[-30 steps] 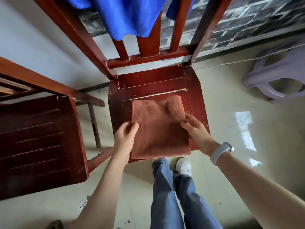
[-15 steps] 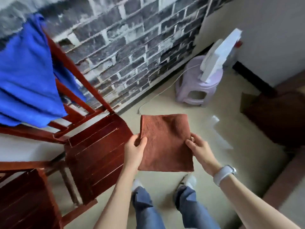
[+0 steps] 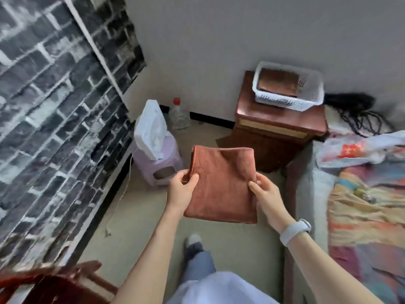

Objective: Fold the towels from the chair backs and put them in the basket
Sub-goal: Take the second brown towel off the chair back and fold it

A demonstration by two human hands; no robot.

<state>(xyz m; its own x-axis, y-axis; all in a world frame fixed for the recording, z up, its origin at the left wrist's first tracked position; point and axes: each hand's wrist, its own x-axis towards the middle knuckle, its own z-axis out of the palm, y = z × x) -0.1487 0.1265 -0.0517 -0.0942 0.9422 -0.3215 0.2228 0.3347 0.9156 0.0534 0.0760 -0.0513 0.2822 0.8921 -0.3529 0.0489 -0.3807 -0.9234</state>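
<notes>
1. now carrying folded towel (image 3: 221, 183), well short of basket (image 3: 311, 102).
2. left hand (image 3: 180, 191) and right hand (image 3: 266, 194) pinching its side edges.
3. could sag open if either pinch slackens.

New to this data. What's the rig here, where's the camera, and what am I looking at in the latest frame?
There is no robot. A person does the job with bare hands, and the single wide-angle camera sits on their head, looking forward and down, so the arms come in from the bottom of the picture.

The left hand and the right hand each grip one side of a folded brown towel, held flat in the air above the floor.

Ahead, a white basket stands on a wooden cabinet against the wall, with another brown towel lying inside it. To the left a purple stool stands on the floor, with a clear bottle behind it. Part of a bed shows at the right.
</notes>
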